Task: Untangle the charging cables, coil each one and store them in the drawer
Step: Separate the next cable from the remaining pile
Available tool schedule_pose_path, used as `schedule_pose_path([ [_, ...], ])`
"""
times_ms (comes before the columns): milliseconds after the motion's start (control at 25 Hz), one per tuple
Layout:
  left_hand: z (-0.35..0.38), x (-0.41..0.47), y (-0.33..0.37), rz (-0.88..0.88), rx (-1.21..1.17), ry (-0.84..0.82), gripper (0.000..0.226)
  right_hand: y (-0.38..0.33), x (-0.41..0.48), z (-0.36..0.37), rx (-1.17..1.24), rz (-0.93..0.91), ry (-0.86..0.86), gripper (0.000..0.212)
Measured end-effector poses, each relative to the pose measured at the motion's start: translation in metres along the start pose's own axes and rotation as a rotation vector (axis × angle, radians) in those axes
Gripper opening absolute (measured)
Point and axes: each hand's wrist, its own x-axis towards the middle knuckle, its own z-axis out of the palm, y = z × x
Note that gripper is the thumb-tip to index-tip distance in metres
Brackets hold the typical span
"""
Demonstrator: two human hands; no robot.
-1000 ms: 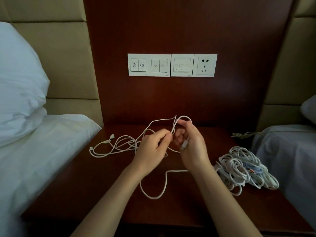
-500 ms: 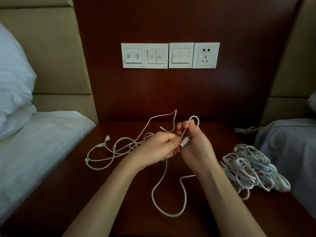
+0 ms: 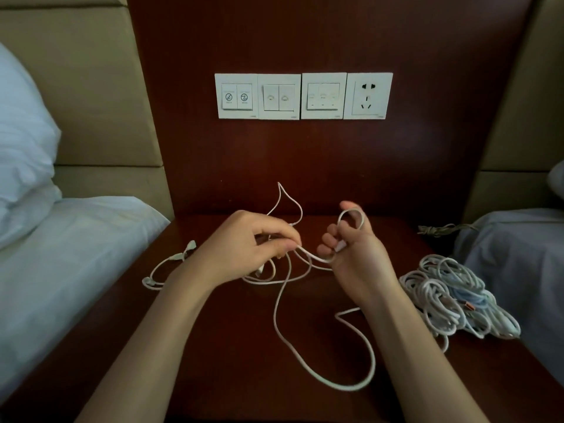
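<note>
Holding one thin white charging cable (image 3: pixel 276 315) between both hands, above the middle of the dark red-brown wooden bedside table (image 3: pixel 213 346)

My left hand (image 3: pixel 244 248): thumb and fingertips pinched tight on the cable, remaining fingers curled in beside them.

My right hand (image 3: pixel 354 254): fingers curled round the same cable, a small loop of it sitting over my raised finger and a white plug end tucked against the palm. A short span of cable runs between my two hands.

Rest of that cable: one long slack loop drops from my left pinch and lies on the near part of the table; a peaked bend stands up at the far side, behind my left hand; more strands trail off left across the table, ending in small white connectors near the left edge.

Tangled heap of white and pale blue cables (image 3: pixel 451 297): on the table, right side, just beside my right forearm, untouched.

Thin dark cord (image 3: pixel 436 229): far right corner of the table.

White switch-and-socket panel (image 3: pixel 303 96): on the dark wooden wall board, far side.

White pillow (image 3: pixel 21 148) and white bed sheet (image 3: pixel 61 254): left of the table, against a beige padded headboard (image 3: pixel 91 102)
</note>
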Motion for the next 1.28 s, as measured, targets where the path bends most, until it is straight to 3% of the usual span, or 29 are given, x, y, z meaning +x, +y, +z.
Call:
schedule_pose_path([
  [120, 0.009, 0.004, 0.005, 0.059, 0.056, 0.016, 0.014, 0.003, -0.005, 0.003, -0.195, 0.165, -0.099, 0.023],
  [240, 0.016, 0.005, 0.006, 0.012, 0.107, 0.051, 0.005, 0.005, -0.008, 0.006, -0.391, 0.254, -0.28, 0.053],
  [320, 0.018, 0.006, 0.005, -0.035, 0.14, 0.132, 0.008, 0.005, -0.011, 0.008, -0.469, 0.247, -0.366, 0.058],
  [520, 0.018, 0.007, 0.004, -0.187, 0.213, 0.308, 0.024, 0.005, -0.015, 0.009, -0.606, 0.166, -0.495, 0.024],
  [600, 0.015, 0.008, 0.002, -0.207, 0.073, 0.265, 0.027, 0.005, -0.015, 0.007, -0.665, 0.171, -0.541, 0.024],
  [720, 0.007, 0.007, 0.004, -0.178, -0.316, 0.123, 0.013, 0.0, -0.019, 0.007, -0.725, 0.2, -0.579, 0.026],
  [880, 0.008, 0.007, 0.006, -0.16, -0.396, 0.106, 0.008, -0.001, -0.023, 0.011, -0.674, 0.159, -0.552, 0.022],
  [960, 0.012, 0.008, 0.006, -0.139, -0.347, 0.142, 0.01, 0.004, -0.021, 0.011, -0.659, 0.1, -0.49, 0.031],
  [1040, 0.012, 0.008, 0.002, -0.12, -0.254, 0.143, 0.012, 0.01, -0.017, 0.011, -0.647, 0.023, -0.38, 0.042],
  [1160, 0.01, 0.008, -0.007, -0.141, -0.105, 0.127, 0.014, 0.016, -0.01, 0.008, -0.556, -0.02, -0.181, 0.036],
  [1280, 0.019, 0.012, -0.009, -0.136, 0.152, 0.13, 0.007, 0.02, -0.008, 0.008, -0.528, -0.083, -0.104, 0.033],
])
